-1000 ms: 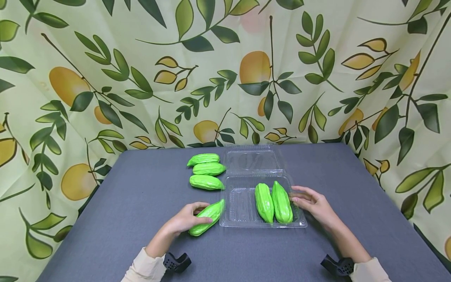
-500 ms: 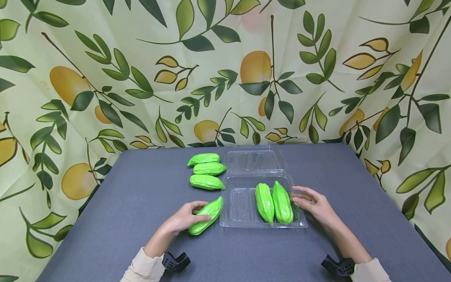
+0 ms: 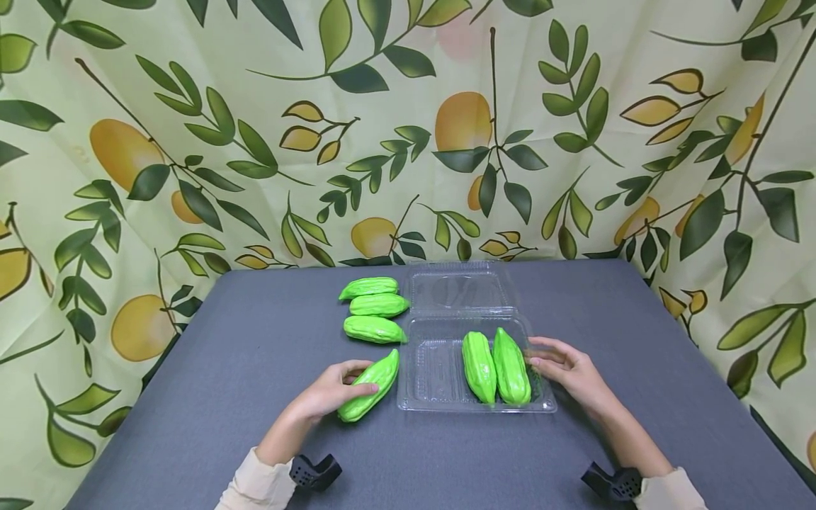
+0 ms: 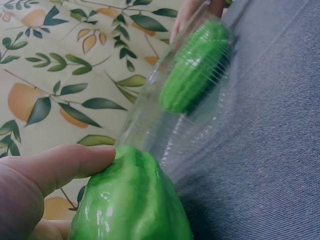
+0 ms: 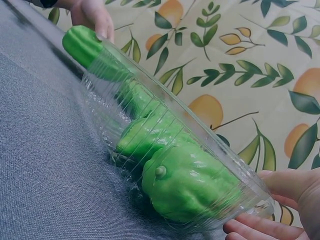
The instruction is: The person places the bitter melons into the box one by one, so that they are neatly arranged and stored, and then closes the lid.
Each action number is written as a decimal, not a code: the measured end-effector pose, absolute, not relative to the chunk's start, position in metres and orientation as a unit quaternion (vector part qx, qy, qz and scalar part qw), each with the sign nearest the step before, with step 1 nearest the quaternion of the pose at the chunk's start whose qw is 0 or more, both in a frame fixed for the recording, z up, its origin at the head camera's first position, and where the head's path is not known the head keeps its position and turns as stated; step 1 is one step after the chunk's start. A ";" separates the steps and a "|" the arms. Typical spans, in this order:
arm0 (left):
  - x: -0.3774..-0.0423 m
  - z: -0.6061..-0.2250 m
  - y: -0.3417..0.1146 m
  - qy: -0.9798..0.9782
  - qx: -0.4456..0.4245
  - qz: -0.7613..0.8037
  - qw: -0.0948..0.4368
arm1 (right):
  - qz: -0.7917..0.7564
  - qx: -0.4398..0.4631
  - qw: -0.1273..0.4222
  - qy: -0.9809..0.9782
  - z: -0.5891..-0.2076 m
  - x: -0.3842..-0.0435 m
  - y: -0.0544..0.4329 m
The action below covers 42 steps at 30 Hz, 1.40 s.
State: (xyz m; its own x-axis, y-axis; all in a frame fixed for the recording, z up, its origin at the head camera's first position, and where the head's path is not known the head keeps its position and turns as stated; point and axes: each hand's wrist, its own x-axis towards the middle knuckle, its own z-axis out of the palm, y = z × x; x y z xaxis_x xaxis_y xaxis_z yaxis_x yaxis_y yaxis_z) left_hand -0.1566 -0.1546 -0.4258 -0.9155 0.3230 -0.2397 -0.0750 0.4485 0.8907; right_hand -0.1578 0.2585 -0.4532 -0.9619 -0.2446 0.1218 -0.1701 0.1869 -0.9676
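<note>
My left hand (image 3: 338, 387) grips a bright green bitter gourd (image 3: 372, 389), thumb on the near side, just left of a clear plastic clamshell box (image 3: 421, 406). The held gourd (image 4: 130, 200) fills the bottom of the left wrist view, its tip angled away to the right in the head view. My right hand (image 3: 569, 370) pinches the box's right rim, thumb and fingers on either side of the wall (image 5: 257, 192) in the right wrist view. Two gourds, the left one (image 3: 478, 368) and the right one (image 3: 511, 368), lie side by side in the box's right half.
Three more gourds lie stacked front to back left of the box: a far one (image 3: 370, 287), a middle one (image 3: 379, 305) and a near one (image 3: 374, 329). The box's lid (image 3: 459, 289) is folded back behind it. A leaf-print cloth (image 3: 408, 142) hangs behind the grey table (image 3: 268, 340).
My left hand has drifted slightly left and away with the gourd, whose tip has pulled back from the box's left edge and turned more upright. The right hand keeps its place.
</note>
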 end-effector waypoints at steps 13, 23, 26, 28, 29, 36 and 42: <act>-0.161 -0.417 -0.159 0.821 0.042 0.541 0.174 | -0.625 -0.134 0.028 0.768 -0.452 -0.158 0.258; -0.162 -0.409 -0.159 0.816 0.016 0.553 0.166 | -0.621 -0.131 0.033 0.772 -0.453 -0.158 0.259; -0.162 -0.408 -0.159 0.813 0.011 0.558 0.167 | -0.622 -0.129 0.034 0.771 -0.453 -0.158 0.259; -0.162 -0.407 -0.159 0.811 0.008 0.561 0.165 | -0.621 -0.128 0.034 0.772 -0.453 -0.158 0.259; -0.162 -0.406 -0.159 0.809 0.008 0.564 0.165 | -0.621 -0.128 0.034 0.773 -0.453 -0.158 0.258; -0.162 -0.403 -0.159 0.802 0.010 0.576 0.157 | -0.622 -0.130 0.033 0.772 -0.454 -0.158 0.259; -0.161 -0.398 -0.158 0.800 0.011 0.580 0.153 | -0.623 -0.134 0.033 0.770 -0.454 -0.158 0.259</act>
